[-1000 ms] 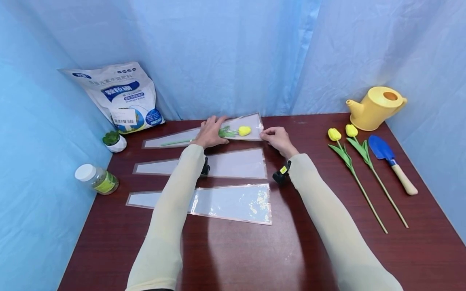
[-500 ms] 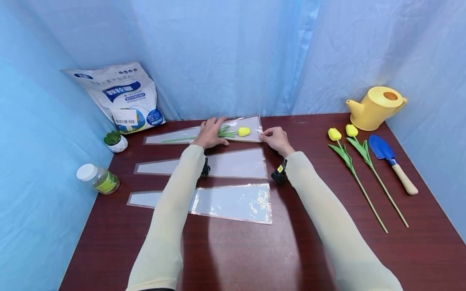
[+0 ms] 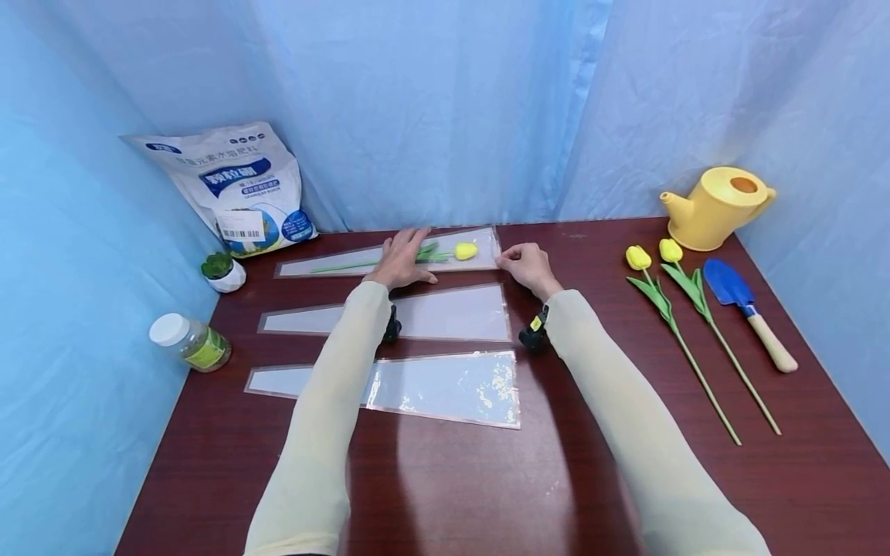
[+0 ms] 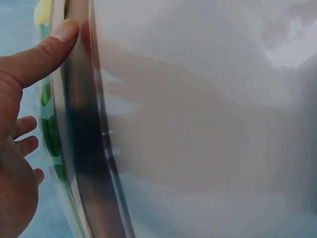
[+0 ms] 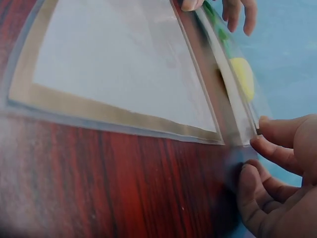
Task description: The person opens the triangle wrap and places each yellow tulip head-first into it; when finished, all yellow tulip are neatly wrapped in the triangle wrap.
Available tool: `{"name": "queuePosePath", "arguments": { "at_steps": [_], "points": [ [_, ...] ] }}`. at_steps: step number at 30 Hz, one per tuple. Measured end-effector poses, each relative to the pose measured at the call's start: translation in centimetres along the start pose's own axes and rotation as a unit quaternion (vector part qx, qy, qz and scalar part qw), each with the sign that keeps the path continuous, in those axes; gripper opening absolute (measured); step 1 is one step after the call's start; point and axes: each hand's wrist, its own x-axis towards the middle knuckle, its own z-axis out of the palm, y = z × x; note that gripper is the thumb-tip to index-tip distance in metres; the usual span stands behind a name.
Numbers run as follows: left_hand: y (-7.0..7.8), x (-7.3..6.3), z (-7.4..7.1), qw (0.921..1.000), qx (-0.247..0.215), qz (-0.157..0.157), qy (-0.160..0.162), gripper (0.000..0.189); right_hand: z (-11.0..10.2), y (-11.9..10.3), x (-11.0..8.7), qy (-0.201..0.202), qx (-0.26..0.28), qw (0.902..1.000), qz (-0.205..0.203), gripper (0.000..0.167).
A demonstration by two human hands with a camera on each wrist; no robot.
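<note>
A yellow tulip with green leaves and stem lies in the farthest tapered clear flower sleeve. My left hand rests over the tulip's stem and leaves with its fingers spread. In the left wrist view its thumb touches the sleeve's near edge. At the wide end, my right hand pinches the sleeve's near corner between thumb and forefinger, seen closer in the right wrist view. Two more sleeves, a middle one and a near one, lie flat, partly hidden by my left arm.
Two yellow tulips lie at right beside a blue trowel with a wooden handle. Behind them stands a yellow watering can. A fertilizer bag, a small potted succulent and a white-lidded jar line the left side.
The far corner of the farthest sleeve's wide end has come down slightly toward me. Both hands stay in nearly the same places, and the tulip has barely moved.
</note>
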Motion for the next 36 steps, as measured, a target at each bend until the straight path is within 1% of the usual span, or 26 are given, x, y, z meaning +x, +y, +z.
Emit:
{"name": "queuePosePath", "arguments": {
  "at_steps": [4,8,11,13,17,19,23,27,30,33,36],
  "points": [
    [0.0,-0.3,-0.3,0.9998,-0.009,-0.001,0.019,0.099,-0.9,0.1,-0.6,-0.013,0.023,0.9996,0.007,0.032],
    [0.4,-1.0,-1.1,0.9977,-0.042,-0.005,0.053,0.093,-1.8,0.6,-1.4,0.0,0.05,0.9987,0.001,0.033],
    [0.7,-1.9,-1.5,0.9936,-0.081,-0.014,0.078,0.09,-2.5,0.9,-2.1,0.018,0.078,0.9968,-0.009,0.033],
    [1.0,-2.6,-1.6,0.9906,-0.098,-0.02,0.093,0.089,-2.8,1.0,-2.7,0.028,0.095,0.9949,-0.016,0.034],
    [1.9,-4.2,-1.6,0.9872,-0.113,-0.025,0.11,0.092,-3.1,1.1,-4.0,0.038,0.115,0.9923,-0.027,0.038],
    [2.5,-4.9,-1.5,0.9869,-0.115,-0.02,0.112,0.093,-3.2,1.2,-4.6,0.039,0.119,0.9917,-0.029,0.039],
    [3.8,-6.3,-0.8,0.9871,-0.116,-0.007,0.11,0.092,-3.3,1.4,-6.0,0.027,0.116,0.9922,-0.038,0.041],
    [4.9,-7.4,0.1,0.9873,-0.124,-0.007,0.099,0.091,-3.5,1.8,-7.2,0.016,0.103,0.9932,-0.052,0.044],
    [5.5,-7.9,0.7,0.9881,-0.126,-0.006,0.089,0.091,-3.6,2.0,-8.1,0.015,0.087,0.9944,-0.058,0.045],
    [5.9,-8.2,1.4,0.9895,-0.12,0.0,0.081,0.09,-3.5,2.3,-8.8,0.012,0.076,0.9953,-0.06,0.043],
    [6.3,-8.5,2.2,0.9912,-0.115,0.006,0.066,0.09,-3.2,2.6,-9.4,0.005,0.068,0.9957,-0.063,0.042]
  ]
}}
